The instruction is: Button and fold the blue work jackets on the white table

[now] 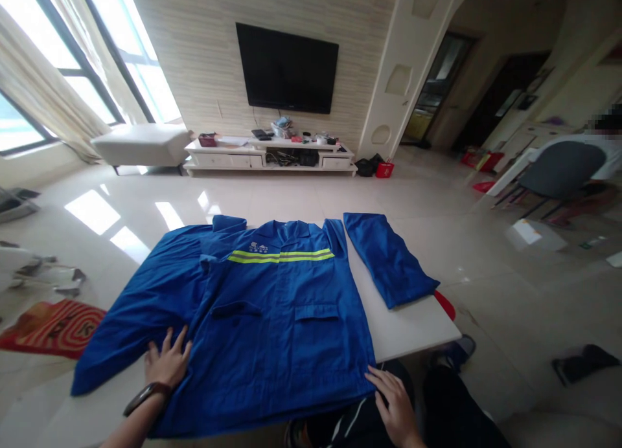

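A blue work jacket (272,344) lies front up on a white table (413,331), its collar away from me. A yellow-green reflective stripe crosses its chest, with a small white print above it. My left hand (168,360), wearing a dark wristband, rests with spread fingers on the jacket's left edge. My right hand (394,399) touches the lower right corner of the hem, fingers stretched out. More blue cloth (146,299) spreads to the left of the jacket. A folded blue garment (386,257) lies apart on the table's right side.
A red printed bag (53,328) is on the left. Beyond the table are a white bench (140,147) and a low TV cabinet (223,160). A person (600,153) sits on a grey chair (558,169) at the right. My legs are under the table's near edge.
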`<state>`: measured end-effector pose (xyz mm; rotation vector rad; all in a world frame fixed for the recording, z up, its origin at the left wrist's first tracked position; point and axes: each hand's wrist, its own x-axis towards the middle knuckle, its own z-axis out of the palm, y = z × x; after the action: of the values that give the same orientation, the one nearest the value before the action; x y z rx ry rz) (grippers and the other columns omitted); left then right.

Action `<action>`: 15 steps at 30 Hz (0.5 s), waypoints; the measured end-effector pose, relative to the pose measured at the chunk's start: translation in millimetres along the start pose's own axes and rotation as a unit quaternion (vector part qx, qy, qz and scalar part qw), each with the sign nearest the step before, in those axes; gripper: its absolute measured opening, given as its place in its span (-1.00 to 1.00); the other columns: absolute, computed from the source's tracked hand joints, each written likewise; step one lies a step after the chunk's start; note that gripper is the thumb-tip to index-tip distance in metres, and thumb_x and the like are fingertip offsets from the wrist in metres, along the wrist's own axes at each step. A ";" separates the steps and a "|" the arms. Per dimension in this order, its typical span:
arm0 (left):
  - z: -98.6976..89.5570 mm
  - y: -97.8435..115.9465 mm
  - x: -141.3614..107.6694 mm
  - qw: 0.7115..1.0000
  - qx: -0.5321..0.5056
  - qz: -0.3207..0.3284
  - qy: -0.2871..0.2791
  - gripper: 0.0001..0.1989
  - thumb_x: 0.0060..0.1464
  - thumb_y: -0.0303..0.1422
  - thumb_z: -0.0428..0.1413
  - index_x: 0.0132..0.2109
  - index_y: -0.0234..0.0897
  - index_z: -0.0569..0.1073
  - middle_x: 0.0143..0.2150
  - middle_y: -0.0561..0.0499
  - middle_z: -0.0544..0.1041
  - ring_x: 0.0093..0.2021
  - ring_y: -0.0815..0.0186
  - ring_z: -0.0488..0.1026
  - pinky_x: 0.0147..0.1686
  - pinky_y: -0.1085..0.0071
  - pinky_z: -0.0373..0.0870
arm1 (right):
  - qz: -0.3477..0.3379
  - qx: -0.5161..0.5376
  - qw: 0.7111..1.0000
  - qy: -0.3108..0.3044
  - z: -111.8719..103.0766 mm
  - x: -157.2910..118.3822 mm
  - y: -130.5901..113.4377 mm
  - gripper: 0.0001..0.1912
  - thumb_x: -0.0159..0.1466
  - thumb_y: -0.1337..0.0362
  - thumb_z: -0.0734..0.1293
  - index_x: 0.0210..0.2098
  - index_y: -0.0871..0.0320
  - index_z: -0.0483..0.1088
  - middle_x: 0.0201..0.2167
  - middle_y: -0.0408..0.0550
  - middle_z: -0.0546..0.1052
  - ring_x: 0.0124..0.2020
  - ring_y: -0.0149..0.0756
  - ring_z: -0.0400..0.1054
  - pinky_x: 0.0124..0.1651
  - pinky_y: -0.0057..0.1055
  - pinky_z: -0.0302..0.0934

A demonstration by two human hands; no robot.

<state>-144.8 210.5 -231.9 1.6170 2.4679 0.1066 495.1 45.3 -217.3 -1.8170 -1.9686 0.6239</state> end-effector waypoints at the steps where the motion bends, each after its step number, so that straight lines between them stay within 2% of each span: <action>1: 1.9 0.6 -0.1 1.000 -0.004 -0.011 0.020 -0.29 0.17 -0.04 -0.04 0.44 -0.05 0.29 0.57 -0.11 0.04 0.53 -0.32 -0.10 0.36 -0.21 0.04 | 0.001 0.000 1.000 -0.001 -0.2 -0.5 0.0 -0.50 0.36 0.24 0.21 0.22 -0.26 0.49 0.29 -0.16 0.46 0.28 0.08 0.36 0.35 0.23 0.21; 3: 5.2 0.9 -1.7 0.998 -0.022 -0.025 0.051 -0.29 0.22 -0.07 -0.14 0.47 -0.10 0.25 0.59 -0.09 0.00 0.54 -0.24 -0.12 0.40 -0.16 0.01 | 0.002 0.000 1.000 -0.002 -0.8 -1.6 0.1 -0.50 0.37 0.25 0.21 0.23 -0.26 0.48 0.30 -0.14 0.45 0.29 0.09 0.35 0.35 0.23 0.21; 6: 5.4 0.0 -3.5 0.997 -0.045 -0.023 0.050 -0.27 0.23 -0.02 -0.18 0.47 -0.12 0.24 0.58 -0.08 0.02 0.56 -0.19 -0.13 0.42 -0.17 -0.02 | -0.001 -0.001 1.000 -0.005 -2.2 -2.9 1.4 -0.47 0.37 0.27 0.20 0.25 -0.26 0.45 0.31 -0.14 0.44 0.31 0.08 0.34 0.36 0.22 0.21; 11: -0.1 0.9 -2.6 0.995 -0.075 -0.045 0.050 -0.26 0.15 0.05 -0.09 0.46 0.14 0.19 0.54 0.10 0.13 0.56 -0.14 -0.11 0.41 -0.19 -0.02 | -0.010 -0.004 1.000 -0.020 -5.5 -3.4 3.6 -0.41 0.34 0.29 0.20 0.30 -0.30 0.40 0.32 -0.16 0.43 0.32 0.07 0.33 0.36 0.22 0.21; 15: -2.0 2.5 -4.3 0.996 -0.065 -0.036 0.044 -0.25 0.21 0.05 -0.17 0.46 -0.09 0.26 0.57 -0.05 0.05 0.57 -0.15 -0.14 0.42 -0.20 -0.03 | -0.016 -0.013 0.999 -0.032 -6.3 -3.8 4.8 -0.40 0.36 0.31 0.18 0.33 -0.29 0.36 0.34 -0.15 0.40 0.34 0.07 0.31 0.37 0.22 0.19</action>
<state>-141.3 207.7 -229.1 1.5008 2.5225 0.3272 502.9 42.2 -214.7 -1.7981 -2.0512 0.6576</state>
